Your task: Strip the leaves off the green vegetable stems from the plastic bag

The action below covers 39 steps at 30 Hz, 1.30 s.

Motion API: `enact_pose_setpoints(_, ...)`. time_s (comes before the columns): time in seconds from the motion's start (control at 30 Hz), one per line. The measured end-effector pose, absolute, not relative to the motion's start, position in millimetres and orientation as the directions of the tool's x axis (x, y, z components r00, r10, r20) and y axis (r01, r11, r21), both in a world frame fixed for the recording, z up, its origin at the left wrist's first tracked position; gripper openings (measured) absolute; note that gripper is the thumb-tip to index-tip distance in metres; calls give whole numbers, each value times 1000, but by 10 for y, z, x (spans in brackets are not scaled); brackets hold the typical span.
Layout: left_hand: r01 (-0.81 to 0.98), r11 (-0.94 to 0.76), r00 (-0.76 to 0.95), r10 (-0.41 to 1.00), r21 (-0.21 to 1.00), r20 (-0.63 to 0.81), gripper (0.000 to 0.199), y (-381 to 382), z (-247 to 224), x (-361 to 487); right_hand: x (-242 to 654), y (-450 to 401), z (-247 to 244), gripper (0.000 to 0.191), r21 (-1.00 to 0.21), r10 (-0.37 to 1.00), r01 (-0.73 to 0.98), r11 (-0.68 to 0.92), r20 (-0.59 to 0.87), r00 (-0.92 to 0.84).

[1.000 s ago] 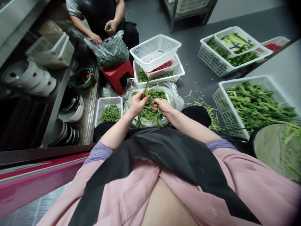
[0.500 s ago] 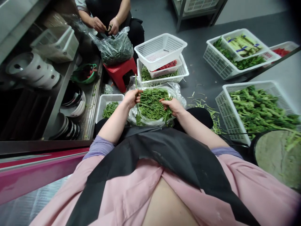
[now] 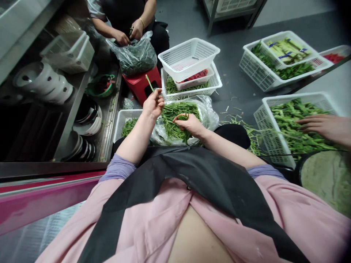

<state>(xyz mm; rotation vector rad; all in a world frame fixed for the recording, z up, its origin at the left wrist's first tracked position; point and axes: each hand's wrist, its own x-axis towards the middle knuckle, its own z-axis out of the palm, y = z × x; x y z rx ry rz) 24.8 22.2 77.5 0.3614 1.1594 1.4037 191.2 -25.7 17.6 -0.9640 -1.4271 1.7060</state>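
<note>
My left hand (image 3: 154,104) is closed around a thin pale-green vegetable stem (image 3: 149,83) that sticks up past the fingers. My right hand (image 3: 189,125) is closed on leafy greens (image 3: 186,136), whose leaves hang below the palm. Both hands are above a clear plastic bag (image 3: 210,114) that lies open in front of my knees. Inside it is a heap of green stems and leaves (image 3: 178,109). Left of the bag, a white basket (image 3: 117,126) holds more cut greens (image 3: 129,126).
Ahead, a co-worker's hands (image 3: 128,34) work over a bag of greens (image 3: 137,58) on a red stool (image 3: 128,82). Another person's hand (image 3: 326,126) reaches into a basket of green stalks (image 3: 298,135) at right. White baskets (image 3: 189,54) are stacked ahead; trimmings (image 3: 241,126) litter the floor.
My left hand has risen, its stem now slanting up and left. My right hand has moved left over the bag with its greens. Another person's hand has entered at the right basket.
</note>
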Motion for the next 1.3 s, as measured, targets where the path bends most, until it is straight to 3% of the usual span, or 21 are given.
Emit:
enact_pose_setpoints(0.27, -551, 149, -263, 903, 821, -340, 24, 243, 756, 478, 1889, -254, 279, 21, -987, 949, 144, 74, 25, -314)
enact_pose_setpoints(0.43, -562, 180, -224, 906, 807, -358, 23, 183, 786, 489, 1911, -186, 228, 19, -981, 847, 6, -196, -172, -502)
enact_pose_setpoints(0.6, -562, 232, -182, 902, 794, -392, 22, 108, 818, 457, 1944, -178, 154, 24, -857, 728, -183, -482, -275, -628)
enact_pose_setpoints(0.77, -545, 270, -124, 910, 793, -395, 19, 64, 841, 443, 1935, -180, 132, 26, -847, 695, -149, -511, -305, -651)
enact_pose_setpoints(1.0, -479, 242, -122, 933, 843, -338, 19, -2, 839, 460, 1884, -162, 86, 22, -865, 777, -165, -474, -324, -539)
enact_pose_setpoints(1.17, -494, 166, -201, 933, 854, -298, 16, -32, 991, 340, 1890, -120, -106, 16, -808, 782, -146, -571, -482, -395)
enact_pose_setpoints(1.23, -515, 101, -260, 928, 851, -267, 12, -11, 1082, 233, 1922, -54, -245, 11, -828, 811, -75, -556, -520, -267)
enact_pose_setpoints(1.3, -544, 38, -313, 918, 839, -245, 12, 26, 1157, 103, 1958, 24, -405, 8, -885, 880, 108, -452, -463, -109)
